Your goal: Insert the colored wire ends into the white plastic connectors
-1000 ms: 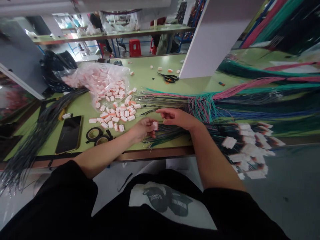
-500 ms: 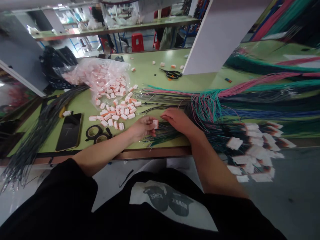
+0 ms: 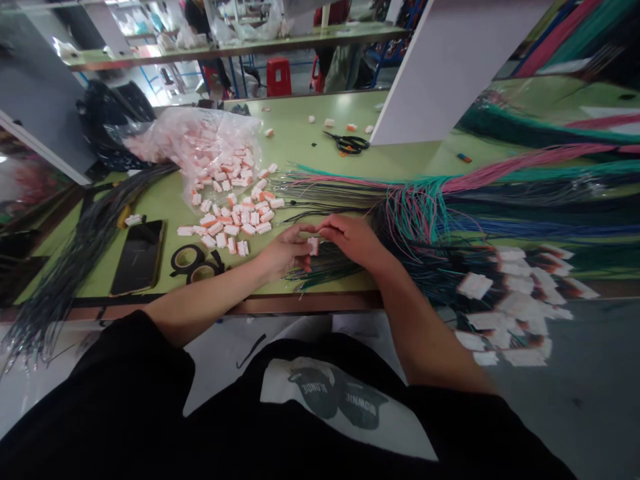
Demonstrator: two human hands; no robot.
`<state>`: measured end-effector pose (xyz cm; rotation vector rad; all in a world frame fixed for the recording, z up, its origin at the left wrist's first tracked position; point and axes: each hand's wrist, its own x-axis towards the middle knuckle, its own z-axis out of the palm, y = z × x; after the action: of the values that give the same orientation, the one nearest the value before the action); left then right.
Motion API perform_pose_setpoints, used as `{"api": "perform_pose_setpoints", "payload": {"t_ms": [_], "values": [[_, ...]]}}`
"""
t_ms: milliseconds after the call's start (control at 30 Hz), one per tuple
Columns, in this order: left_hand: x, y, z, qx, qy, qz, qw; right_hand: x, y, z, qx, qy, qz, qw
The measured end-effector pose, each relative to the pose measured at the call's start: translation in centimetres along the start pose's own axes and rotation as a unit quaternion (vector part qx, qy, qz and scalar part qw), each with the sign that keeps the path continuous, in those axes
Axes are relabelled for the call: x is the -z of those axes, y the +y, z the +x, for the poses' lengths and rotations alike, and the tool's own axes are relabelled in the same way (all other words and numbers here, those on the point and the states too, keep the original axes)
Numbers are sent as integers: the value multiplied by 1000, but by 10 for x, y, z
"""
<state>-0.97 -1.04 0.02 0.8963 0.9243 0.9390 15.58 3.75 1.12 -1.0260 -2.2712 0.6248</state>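
A small white and orange connector [image 3: 313,246] is pinched in my left hand [image 3: 289,251], above the front part of the green table. My right hand [image 3: 350,238] is closed just right of it, thumb and fingertips together beside the connector; what they hold is too small to make out. Under and beside my hands lie dark and green wires [image 3: 333,270]. Behind them stretch thin loose wire ends [image 3: 330,190], tied by a teal and pink bundle [image 3: 417,210]. Loose connectors [image 3: 240,217] form a pile left of my hands.
Black tape rolls [image 3: 187,259] and a phone [image 3: 139,258] lie at the left. A clear bag [image 3: 210,137] of connectors stands behind. Scissors [image 3: 350,143] lie near a white panel [image 3: 440,73]. Wired connectors [image 3: 517,303] hang over the front edge at right.
My right fingertips have come together and moved slightly left, up to my left fingers. My left hand still holds the connector. The view has shifted a little.
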Motion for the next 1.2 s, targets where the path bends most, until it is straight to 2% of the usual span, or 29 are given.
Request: {"api": "perform_pose_setpoints", "payload": {"t_ms": [167, 300, 467, 533, 700, 967, 1200], "values": [[-6, 1, -4, -16, 5, 65, 998, -5, -4, 1, -10, 23, 13, 1000], [-8, 2, -5, -29, 16, 93, 995, -6, -7, 1, -13, 15, 8, 1000], [-8, 4, -4, -17, 54, 84, 995, 2, -5, -5, 12, -13, -2, 1000], [-8, 3, -3, -20, 54, 73, 996, 5, -5, -8, 19, -6, -17, 1000], [-3, -2, 1, -46, 31, 25, 998, 5, -7, -10, 17, 59, -36, 997], [-1, -2, 4, -26, 17, 23, 999, 5, -9, -9, 13, 52, -45, 998], [-4, -1, 2, -34, 34, 31, 998, 4, -7, -8, 8, 34, -57, 998]]}}
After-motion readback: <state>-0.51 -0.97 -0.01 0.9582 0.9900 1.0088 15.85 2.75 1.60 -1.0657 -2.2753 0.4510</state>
